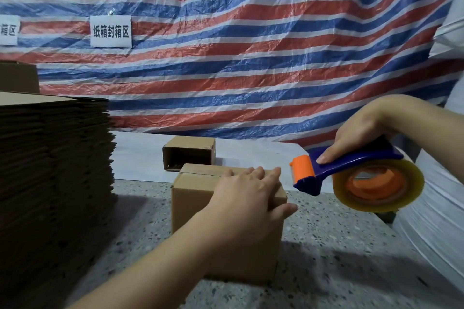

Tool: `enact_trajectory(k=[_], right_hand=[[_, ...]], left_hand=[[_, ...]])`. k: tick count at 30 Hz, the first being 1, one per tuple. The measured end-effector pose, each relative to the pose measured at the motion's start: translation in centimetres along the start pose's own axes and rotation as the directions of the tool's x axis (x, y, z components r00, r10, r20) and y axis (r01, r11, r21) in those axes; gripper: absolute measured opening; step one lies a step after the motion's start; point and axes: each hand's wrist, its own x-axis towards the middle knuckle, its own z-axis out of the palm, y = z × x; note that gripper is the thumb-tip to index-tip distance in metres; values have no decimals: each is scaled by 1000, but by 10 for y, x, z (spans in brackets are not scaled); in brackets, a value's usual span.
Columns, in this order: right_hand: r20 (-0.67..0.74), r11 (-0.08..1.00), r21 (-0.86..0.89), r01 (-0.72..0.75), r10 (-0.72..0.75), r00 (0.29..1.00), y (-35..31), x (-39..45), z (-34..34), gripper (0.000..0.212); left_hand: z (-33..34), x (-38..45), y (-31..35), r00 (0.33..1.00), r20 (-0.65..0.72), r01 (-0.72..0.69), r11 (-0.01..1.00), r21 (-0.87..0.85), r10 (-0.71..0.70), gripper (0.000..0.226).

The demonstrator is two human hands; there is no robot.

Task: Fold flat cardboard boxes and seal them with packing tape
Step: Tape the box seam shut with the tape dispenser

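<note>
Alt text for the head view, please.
A person's left hand presses flat on a closed cardboard box while the right hand holds a blue-and-orange tape dispenser beside it. Flat cardboard is stacked at left.

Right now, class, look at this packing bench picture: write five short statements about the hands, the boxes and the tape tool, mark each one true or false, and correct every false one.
1. The left hand rests on top of the closed brown cardboard box. True.
2. The right hand holds a pair of scissors. False: it grips the blue and orange tape dispenser with its clear tape roll.
3. The tape dispenser presses on the box top. False: it hangs in the air to the right of the box.
4. A tall stack of flat brown cardboard sheets stands at the left. True.
5. The small cardboard box behind is sealed shut. False: its open end faces the camera.
</note>
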Motion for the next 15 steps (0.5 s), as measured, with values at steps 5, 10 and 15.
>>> enact_trajectory(k=[5, 10, 15], right_hand=[[-107, 963, -240, -120, 96, 990, -30, 0, 7, 82], [-166, 851, -492, -186, 119, 979, -6, 21, 77, 72], [-551, 964, -245, -100, -53, 833, 34, 43, 157, 61]], left_hand=[[-3, -1, -1, 1000, -12, -19, 1000, 9, 19, 61], [-2, -2, -1, 1000, -23, -17, 1000, -9, 17, 61], [-3, -1, 1, 1000, 3, -8, 1000, -27, 8, 62]])
